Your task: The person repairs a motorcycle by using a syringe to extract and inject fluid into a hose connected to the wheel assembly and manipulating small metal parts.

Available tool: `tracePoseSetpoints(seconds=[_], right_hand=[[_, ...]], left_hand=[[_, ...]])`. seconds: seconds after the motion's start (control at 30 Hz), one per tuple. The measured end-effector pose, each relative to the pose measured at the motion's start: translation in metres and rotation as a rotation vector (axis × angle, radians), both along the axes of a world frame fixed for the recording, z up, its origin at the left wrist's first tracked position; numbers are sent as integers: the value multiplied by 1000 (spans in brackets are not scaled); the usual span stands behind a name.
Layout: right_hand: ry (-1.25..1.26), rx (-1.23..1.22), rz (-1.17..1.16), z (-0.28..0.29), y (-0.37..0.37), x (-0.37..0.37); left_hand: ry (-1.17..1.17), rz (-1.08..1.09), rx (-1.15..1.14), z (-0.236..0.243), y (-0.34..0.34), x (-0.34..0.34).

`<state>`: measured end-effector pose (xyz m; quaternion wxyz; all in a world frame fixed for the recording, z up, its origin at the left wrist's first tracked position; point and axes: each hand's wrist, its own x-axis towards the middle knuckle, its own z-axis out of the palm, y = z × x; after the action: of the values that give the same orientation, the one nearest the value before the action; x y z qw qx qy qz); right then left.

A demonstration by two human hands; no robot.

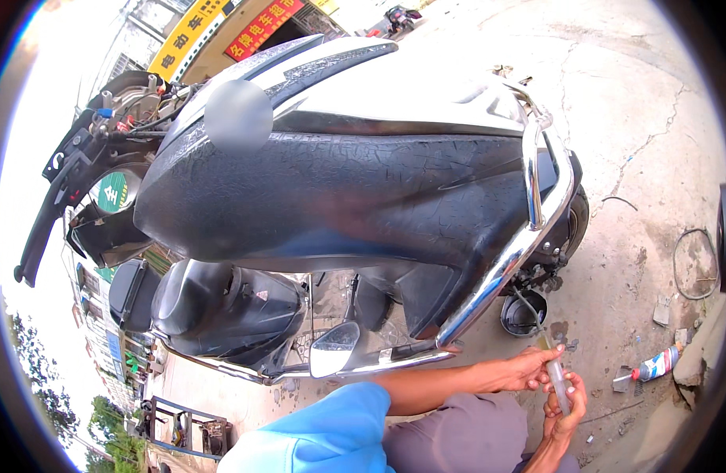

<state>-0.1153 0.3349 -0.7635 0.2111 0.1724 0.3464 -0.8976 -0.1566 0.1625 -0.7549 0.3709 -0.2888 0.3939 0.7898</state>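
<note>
A clear plastic syringe (559, 387) is held upright between my two hands at the lower right. My left hand (528, 368) pinches its upper end, where a little yellowish fluid shows. Around its lower part the fingers of my right hand (566, 404) are closed. From the syringe's top a thin tube (528, 303) runs up towards the parts beside the scooter's wheel (577, 225). A black round container (524, 314) stands on the ground below that wheel, just above my left hand. The black and white scooter (339, 189) fills the middle, with a chrome guard bar (501, 276) nearest my hands.
A bottle with a red, white and blue label (658, 364) lies on the concrete to the right of my hands. A cable loop (696, 264) lies farther right. Another dark scooter (213, 307) stands at left, and a mirror (334, 349) is above my left arm.
</note>
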Motion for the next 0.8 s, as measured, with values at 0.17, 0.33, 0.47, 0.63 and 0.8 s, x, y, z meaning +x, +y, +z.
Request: tracePoseSetpoints(seconds=[0.17,0.33,0.47,0.63,0.8], right_hand=[[-5,-22,-24,-14,10,-2],[-58,3,-6,-19,8,-5],[-3,39,19,-24,7,-7],[-11,97,32,-13,4,-9],[34,125,39,-14,3,-7]], left_hand=[[47,129,-148,13,32,1],[80,121,-216,-2,31,0],[93,91,-196,9,29,-1],[103,95,-190,10,26,0],[63,126,-236,5,27,2]])
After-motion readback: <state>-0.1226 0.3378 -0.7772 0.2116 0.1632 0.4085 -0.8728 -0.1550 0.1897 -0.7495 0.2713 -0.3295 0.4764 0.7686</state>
